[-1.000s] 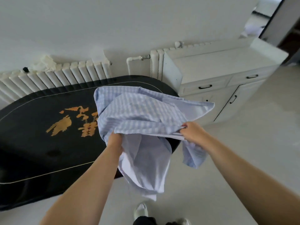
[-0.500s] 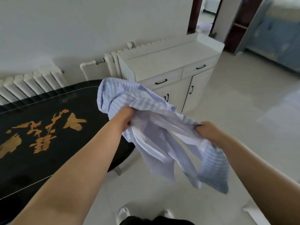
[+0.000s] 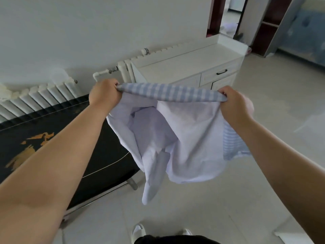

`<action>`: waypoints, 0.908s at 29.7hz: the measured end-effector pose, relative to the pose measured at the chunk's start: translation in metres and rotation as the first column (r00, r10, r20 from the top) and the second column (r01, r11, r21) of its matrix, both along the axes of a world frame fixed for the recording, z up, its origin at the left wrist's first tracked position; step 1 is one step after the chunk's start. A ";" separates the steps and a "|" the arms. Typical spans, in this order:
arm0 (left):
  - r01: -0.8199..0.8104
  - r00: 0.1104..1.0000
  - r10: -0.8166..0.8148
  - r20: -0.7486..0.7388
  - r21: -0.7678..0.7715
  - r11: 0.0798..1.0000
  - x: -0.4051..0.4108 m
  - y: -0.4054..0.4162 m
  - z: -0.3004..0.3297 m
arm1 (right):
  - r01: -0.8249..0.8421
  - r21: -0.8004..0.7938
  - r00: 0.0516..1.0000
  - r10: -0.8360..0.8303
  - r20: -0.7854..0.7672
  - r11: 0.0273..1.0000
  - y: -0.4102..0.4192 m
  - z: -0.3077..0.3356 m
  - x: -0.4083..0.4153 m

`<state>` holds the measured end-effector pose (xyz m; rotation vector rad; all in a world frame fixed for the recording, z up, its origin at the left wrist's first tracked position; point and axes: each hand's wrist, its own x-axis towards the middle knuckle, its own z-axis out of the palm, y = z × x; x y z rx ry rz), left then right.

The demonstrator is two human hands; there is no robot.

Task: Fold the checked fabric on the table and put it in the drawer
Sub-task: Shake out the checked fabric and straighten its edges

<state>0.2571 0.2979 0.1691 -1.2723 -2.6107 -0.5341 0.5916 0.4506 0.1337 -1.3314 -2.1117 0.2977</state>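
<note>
Gripping 1 end each, the left hand [image 3: 103, 95] and right hand [image 3: 233, 103] hold the checked fabric [image 3: 175, 131] taut between curled fingers. Below both grips, soft pale folds hang rumpled in the air, clear of the glossy black table [image 3: 52, 138]. Behind the grips, a white drawer [image 3: 219, 73] sits closed.

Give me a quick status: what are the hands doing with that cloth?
Left hand and right hand each grip an end of the checked fabric, stretched in the air, unfolded. Drawer shut. Nothing in the way.
</note>
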 end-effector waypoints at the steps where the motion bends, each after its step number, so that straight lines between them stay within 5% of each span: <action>1: 0.047 0.999 -0.046 0.024 -0.022 0.999 -0.005 -0.005 0.001 | 0.000 0.040 0.999 0.001 -0.044 0.999 -0.001 0.005 -0.001; 6: 0.119 0.992 -0.102 0.071 -0.295 0.948 -0.013 -0.021 -0.002 | 0.041 0.194 0.968 0.009 -0.249 0.980 0.002 0.046 -0.013; 10: 0.060 0.904 0.133 0.406 -0.428 0.902 -0.006 -0.037 -0.032 | 0.067 0.090 0.952 -0.037 -0.304 0.994 0.004 0.067 -0.028; 14: -0.110 0.819 0.193 0.541 -0.182 0.977 -0.007 -0.032 -0.033 | -0.002 -0.085 0.988 -0.011 -0.157 0.996 0.005 0.053 -0.025; 17: -0.091 0.520 0.047 0.853 0.001 0.996 0.005 -0.004 -0.008 | -0.109 -0.288 0.991 0.080 -0.110 0.951 0.004 0.033 -0.018; 19: 0.067 0.412 -0.082 0.907 0.060 0.996 0.026 0.021 0.009 | -0.156 -0.453 0.981 0.084 -0.174 0.878 -0.002 0.017 -0.015; 23: 0.433 0.354 -0.339 0.872 0.169 0.886 0.093 0.065 0.028 | -0.124 -0.548 0.987 0.045 -0.155 0.828 -0.012 -0.009 -0.001; 27: 0.500 0.431 -0.515 0.741 0.279 0.820 0.143 0.096 0.029 | 0.033 -0.573 0.836 -0.337 -0.434 0.819 -0.002 -0.009 0.037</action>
